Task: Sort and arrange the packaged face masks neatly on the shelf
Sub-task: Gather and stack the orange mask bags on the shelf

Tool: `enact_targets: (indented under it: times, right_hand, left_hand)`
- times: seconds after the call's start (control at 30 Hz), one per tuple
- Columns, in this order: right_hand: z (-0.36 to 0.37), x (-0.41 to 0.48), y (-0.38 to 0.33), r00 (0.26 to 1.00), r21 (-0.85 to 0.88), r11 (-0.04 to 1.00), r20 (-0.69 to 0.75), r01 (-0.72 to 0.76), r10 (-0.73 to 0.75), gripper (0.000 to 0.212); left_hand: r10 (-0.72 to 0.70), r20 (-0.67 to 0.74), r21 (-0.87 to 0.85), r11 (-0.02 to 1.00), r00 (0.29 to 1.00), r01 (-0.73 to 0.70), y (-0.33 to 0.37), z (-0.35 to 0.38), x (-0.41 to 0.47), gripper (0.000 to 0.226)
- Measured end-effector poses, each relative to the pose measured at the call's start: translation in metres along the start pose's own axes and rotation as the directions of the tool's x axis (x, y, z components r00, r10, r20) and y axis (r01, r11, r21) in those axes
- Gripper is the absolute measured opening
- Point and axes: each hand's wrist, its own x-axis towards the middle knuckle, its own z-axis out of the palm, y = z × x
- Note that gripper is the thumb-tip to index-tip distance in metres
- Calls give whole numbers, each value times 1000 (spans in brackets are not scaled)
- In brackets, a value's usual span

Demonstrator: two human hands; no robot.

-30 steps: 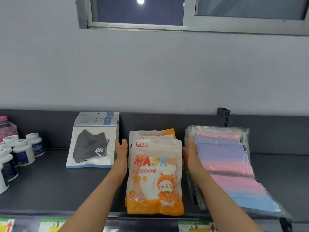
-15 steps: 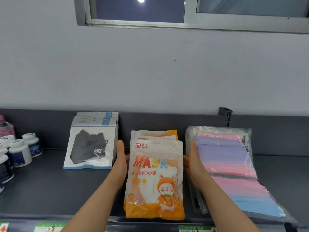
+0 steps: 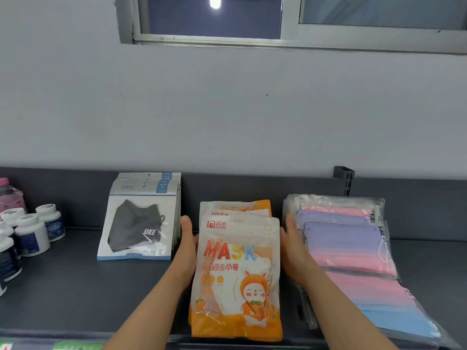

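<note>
A stack of orange-and-white children's mask packs (image 3: 237, 271) printed "MASK" lies in the middle of the dark grey shelf (image 3: 75, 294). My left hand (image 3: 187, 248) presses flat against the stack's left side with straight fingers. My right hand (image 3: 293, 251) presses flat against its right side. To the left leans a stack of white packs with a black mask (image 3: 140, 223). On the right lies a fanned stack of clear packs of pink, purple and blue masks (image 3: 353, 251).
White pill bottles (image 3: 32, 233) and a pink bottle (image 3: 10, 195) stand at the far left. A black bracket (image 3: 345, 178) sticks up at the shelf's back wall. Price labels (image 3: 75, 346) run along the front edge.
Both hands have slid a little toward me along the sides of the orange stack. The packs sit slightly squarer than before.
</note>
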Motion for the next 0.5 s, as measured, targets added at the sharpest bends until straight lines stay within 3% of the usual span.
enact_targets:
  times: [0.07,0.17,0.27,0.33,0.43,0.5]
  right_hand:
    - [-1,2,1,1000,37,999,-1,-25,25,64]
    - [-2,3,1,999,58,998,-29,-16,18,65]
    - [-1,3,5,1000,59,998,9,6,-7,61]
    - [-3,4,7,999,59,998,44,14,-17,60]
    - [-6,5,10,990,76,997,136,10,-21,58]
    - [-7,5,12,987,75,997,158,-1,-11,68]
  left_hand:
    - [13,9,5,1000,1000,-13,-2,-3,1,89]
    - [29,-4,35,999,1000,-29,-3,-7,3,96]
    - [119,-55,93,989,991,-114,-4,-3,-2,49]
    - [161,-54,124,980,986,-153,-7,-5,0,38]
    - [179,-66,134,976,982,-169,-10,-8,5,57]
    - [159,-33,117,981,987,-154,-11,-8,6,66]
